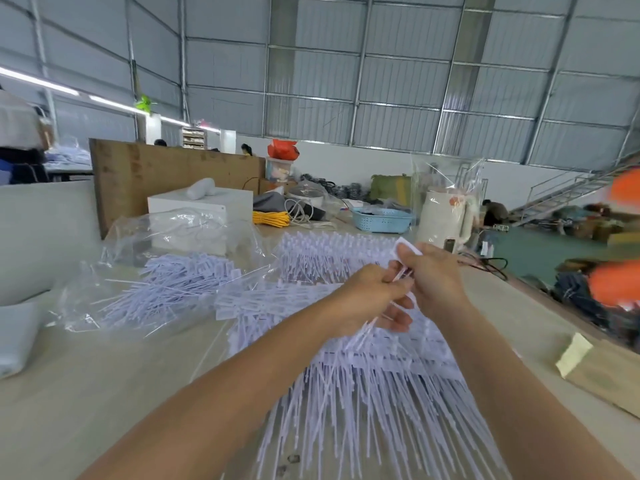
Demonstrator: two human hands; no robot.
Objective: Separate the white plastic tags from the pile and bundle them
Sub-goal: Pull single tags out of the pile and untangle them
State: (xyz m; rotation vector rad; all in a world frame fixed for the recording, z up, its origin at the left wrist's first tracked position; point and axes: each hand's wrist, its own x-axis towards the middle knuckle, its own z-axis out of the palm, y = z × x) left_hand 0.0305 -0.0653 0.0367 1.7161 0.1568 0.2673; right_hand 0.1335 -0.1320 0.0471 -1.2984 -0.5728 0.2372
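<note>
Both hands are raised together over the worktop [104, 368], above a big pile [374, 382] of white tags. A few tags [401, 271] are pinched in the left hand [372, 296], fingers curled round the thin tails, which trail down out of the fist toward the pile. The same small bunch is gripped at its upper end by the right hand [433, 275], with a flat white tag head [407, 245] seen sticking up above the fingers. The two hands are touching or very nearly so; the exact grip of the fingertips cannot be told through blur.

More tags are spread behind the hands in a second heap [322, 254]. A further lot [180, 282] is laid on a clear plastic bag [138, 244] at left. A white box [201, 206] is set behind the bag. A yellow cord coil [270, 218], a blue basket [381, 220] and a white kettle [446, 216] are seen at the far end. A pale block [573, 355] is lying at right, and a white tub [17, 334] at the left edge.
</note>
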